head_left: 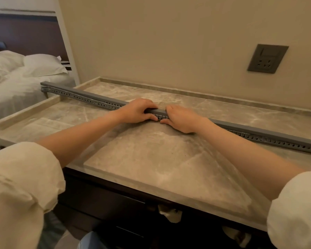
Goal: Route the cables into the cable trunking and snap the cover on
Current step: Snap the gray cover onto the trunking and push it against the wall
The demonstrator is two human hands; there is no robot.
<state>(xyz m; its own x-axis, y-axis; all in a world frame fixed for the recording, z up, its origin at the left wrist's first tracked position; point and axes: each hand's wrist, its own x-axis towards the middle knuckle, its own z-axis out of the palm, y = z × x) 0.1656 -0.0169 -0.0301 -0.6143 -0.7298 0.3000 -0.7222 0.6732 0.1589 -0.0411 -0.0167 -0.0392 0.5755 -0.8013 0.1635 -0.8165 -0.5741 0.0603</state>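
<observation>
The left hand (138,109) is curled over the long grey slotted plastic cable trunking (258,135), with its fingers wrapped over the top and the thumb pressed against the near side, so that it is clamped on the trunking. The right hand (181,118) is laid just beside it, fingers over the top and thumb low against the near wall, and is likewise closed on the trunking. A short stretch of the smooth grey cover (157,110) is seen between the two hands, and the thumb tips are nearly touching below it. Away from both hands the trunking is stretched across the beige marble worktop (151,159), its far-left end overhanging the worktop edge. No cables can be made out. Beyond the right hand a dark grey wall socket (267,59) is mounted on the wall. Past the left hand a bed with white pillows (25,69) is visible.
</observation>
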